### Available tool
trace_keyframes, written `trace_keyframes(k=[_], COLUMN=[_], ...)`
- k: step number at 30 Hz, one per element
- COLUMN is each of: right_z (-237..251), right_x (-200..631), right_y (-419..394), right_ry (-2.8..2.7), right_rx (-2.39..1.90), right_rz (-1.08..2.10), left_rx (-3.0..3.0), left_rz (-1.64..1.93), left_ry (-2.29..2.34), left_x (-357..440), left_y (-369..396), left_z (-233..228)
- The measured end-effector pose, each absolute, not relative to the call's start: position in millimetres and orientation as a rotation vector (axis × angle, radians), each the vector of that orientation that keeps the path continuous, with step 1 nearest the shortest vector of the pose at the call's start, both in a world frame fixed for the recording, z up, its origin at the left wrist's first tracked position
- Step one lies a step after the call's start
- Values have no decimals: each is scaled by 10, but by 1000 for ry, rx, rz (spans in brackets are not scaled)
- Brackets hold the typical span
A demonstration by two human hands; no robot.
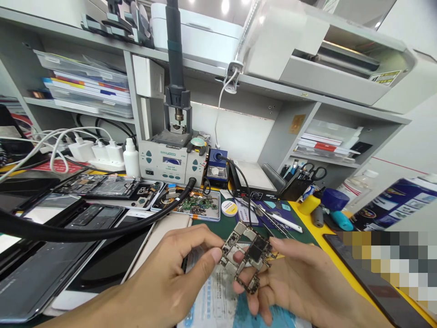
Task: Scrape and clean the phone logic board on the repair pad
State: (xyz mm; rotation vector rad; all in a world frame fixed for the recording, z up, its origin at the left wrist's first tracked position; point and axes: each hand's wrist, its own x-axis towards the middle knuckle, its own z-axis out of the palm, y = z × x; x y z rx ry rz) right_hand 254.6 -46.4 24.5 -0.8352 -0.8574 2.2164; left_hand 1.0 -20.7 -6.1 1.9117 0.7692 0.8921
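Phone circuit board [248, 255] held above the table [309, 228], left hand [177, 273] pinching its left edge between thumb and fingers [205, 239], right hand [290, 278] fingers curled around its right side, soldering station [170, 159] behind, opened phones [102, 187] at left.

The circuit board [249, 255] sits low in the middle of the frame, between the left hand [177, 269] and the right hand [293, 282] — above the counter [327, 232]. Behind it stands the soldering station [172, 159]; opened phones [102, 187] lie at left, scissors [316, 172] at right.
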Motion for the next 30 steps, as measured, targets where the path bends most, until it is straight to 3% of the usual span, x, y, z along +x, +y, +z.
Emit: trace_keyframes(k=[30], right_z=[262], right_x=[2537], right_y=[-474], right_ry=[-864], right_rx=[-853], right_rz=[2210], left_rx=[1895], left_rz=[867], left_ry=[762], left_x=[18], left_y=[-202], left_z=[-36])
